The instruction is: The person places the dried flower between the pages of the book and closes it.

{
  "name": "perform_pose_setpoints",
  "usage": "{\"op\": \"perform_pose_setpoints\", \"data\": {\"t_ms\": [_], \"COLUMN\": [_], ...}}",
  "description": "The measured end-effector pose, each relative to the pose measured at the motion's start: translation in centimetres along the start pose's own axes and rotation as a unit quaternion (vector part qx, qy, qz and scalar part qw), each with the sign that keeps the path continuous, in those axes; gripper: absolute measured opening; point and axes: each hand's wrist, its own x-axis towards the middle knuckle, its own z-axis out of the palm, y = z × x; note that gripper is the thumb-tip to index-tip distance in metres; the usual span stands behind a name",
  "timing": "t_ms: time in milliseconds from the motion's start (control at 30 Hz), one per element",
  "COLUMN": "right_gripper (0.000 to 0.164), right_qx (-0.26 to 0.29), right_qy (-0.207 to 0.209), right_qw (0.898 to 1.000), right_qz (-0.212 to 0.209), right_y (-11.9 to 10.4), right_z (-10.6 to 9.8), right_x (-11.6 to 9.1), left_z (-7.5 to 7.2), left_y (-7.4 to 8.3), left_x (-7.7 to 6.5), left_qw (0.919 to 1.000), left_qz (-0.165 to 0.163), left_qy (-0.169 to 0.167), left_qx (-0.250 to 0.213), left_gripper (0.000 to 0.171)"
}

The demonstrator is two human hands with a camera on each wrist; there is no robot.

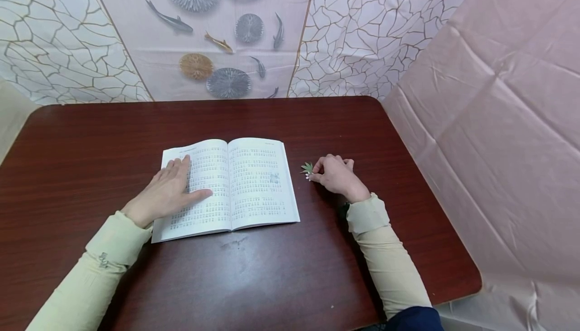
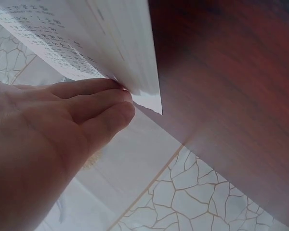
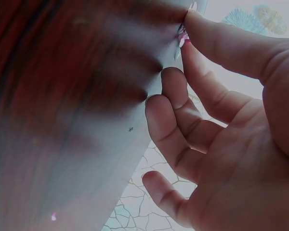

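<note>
Spanning the lower frame, the worktop [image 1: 272,270] carries an open book [image 1: 230,190] left of centre; the left hand [image 1: 166,192], outstretched and grasping nothing, likely keeps its pages flat. Right of centre, the right hand [image 1: 336,175] pinches a small leafy sprig [image 1: 307,168] in a fingertip grip, presumably sparing its leaves.

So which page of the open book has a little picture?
The right-hand page: a small bluish picture sits near its outer edge. The left-hand page shows only print around the left hand.
</note>
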Motion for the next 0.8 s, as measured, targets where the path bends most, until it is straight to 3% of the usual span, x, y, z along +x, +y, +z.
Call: {"op": "perform_pose_setpoints", "data": {"t_ms": [800], "right_gripper": [0.015], "right_qx": [0.008], "right_qy": [0.012], "right_qw": [1.0], "right_qz": [-0.003], "right_y": [0.06], "right_z": [0.2], "right_x": [-0.03], "left_z": [-0.12], "left_y": [0.17], "left_x": [0.21], "left_qw": [1.0], "left_qz": [0.007], "left_qy": [0.003], "left_qx": [0.002], "left_gripper": [0.107]}}
